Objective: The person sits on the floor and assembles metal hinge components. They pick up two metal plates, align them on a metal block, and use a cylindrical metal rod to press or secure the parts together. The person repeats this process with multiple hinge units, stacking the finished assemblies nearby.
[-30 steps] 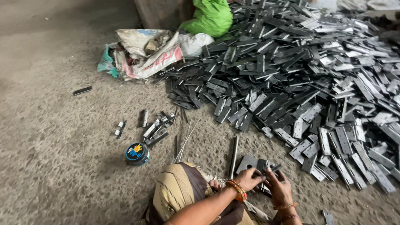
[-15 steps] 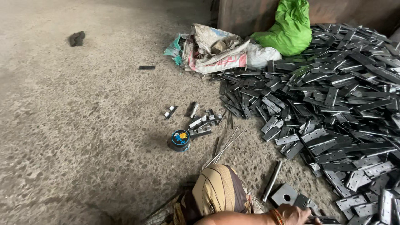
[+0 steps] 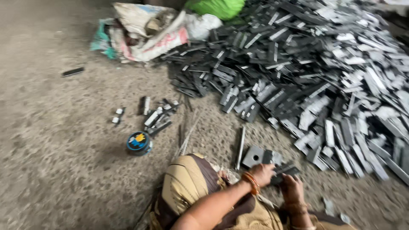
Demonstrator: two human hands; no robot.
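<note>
Head view has swung back since 0.5 s ago: both hands, left hand (image 3: 262,173) and right hand (image 3: 292,189), now visible, clamped together on a dark flat metal strip (image 3: 284,172) beside the grey square metal plate (image 3: 254,156).

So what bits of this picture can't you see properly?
- Right hand, head view: its fingers hide how it grips the dark metal piece; blur too.
- Left hand: its grip is blurred too.
- Round blue tin: its lid picture is too small to tell.
- Metal pile: cut off by the right edge.
- Green bag: cut off at the top.
</note>
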